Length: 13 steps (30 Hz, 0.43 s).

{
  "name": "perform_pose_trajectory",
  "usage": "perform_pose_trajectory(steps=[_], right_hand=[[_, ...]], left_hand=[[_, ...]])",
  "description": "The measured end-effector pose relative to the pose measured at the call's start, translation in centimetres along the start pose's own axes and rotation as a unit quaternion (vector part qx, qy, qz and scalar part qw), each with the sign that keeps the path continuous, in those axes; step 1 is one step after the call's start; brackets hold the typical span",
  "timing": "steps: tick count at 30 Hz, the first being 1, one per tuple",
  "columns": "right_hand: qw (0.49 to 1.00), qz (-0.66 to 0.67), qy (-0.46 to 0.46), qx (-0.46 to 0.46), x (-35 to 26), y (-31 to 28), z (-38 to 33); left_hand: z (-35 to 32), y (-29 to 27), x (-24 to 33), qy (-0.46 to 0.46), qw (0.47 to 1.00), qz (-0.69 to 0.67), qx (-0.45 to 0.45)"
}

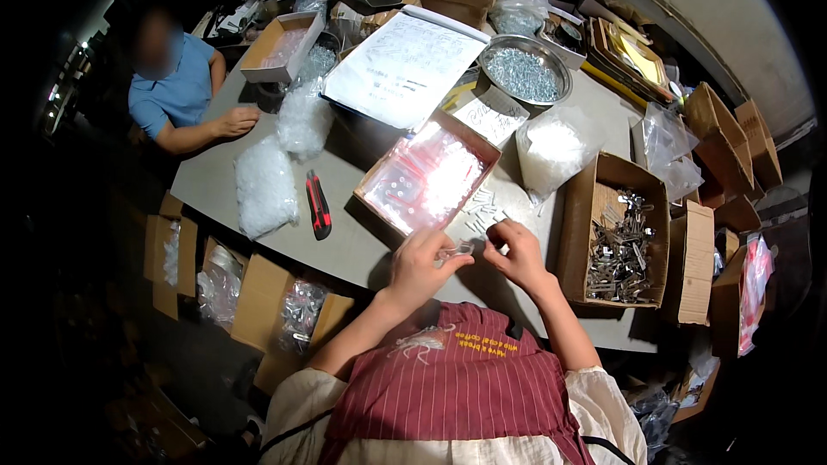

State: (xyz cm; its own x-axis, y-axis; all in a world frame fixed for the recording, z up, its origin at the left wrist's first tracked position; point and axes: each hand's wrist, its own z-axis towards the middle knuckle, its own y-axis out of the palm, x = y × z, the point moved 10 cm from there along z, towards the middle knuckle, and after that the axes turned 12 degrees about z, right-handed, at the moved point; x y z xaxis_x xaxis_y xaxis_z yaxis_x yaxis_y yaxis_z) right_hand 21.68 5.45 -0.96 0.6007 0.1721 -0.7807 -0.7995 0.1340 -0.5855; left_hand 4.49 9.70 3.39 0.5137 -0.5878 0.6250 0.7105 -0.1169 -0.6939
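My left hand (419, 265) is closed around a small clear plastic bag (455, 250) near the front edge of the table. Just right of the bag, my right hand (519, 256) is pinched, its thumb and fingertips pressed together; whatever they hold is too small to make out. Beyond both hands stands a cardboard box (369, 201) full of small clear bags with red edges (422, 168). Several small pale, slim pieces, like screws or plugs (484, 213), lie loose on the tabletop between that box and my right hand.
An open carton (568, 267) of metal clip-like parts (622, 250) stands right. A red-black utility knife (318, 205) and bags of white pieces (265, 188) lie left. Farther back are a clipboard (409, 65) and a metal bowl of screws (525, 73). A person (177, 77) sits far left.
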Motion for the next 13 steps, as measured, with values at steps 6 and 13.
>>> perform_pose_trajectory(steps=[6, 13], right_hand=[[0.980, -0.039, -0.191, -0.035, -9.7, -2.8, 0.5], [0.988, -0.038, -0.135, -0.069, -9.1, -3.4, -1.0]], left_hand=[[0.0, 2.3, 1.4, 0.061, 0.997, -0.018, -0.047], [0.4, 2.2, 2.8, 0.110, 0.993, -0.001, -0.041]])
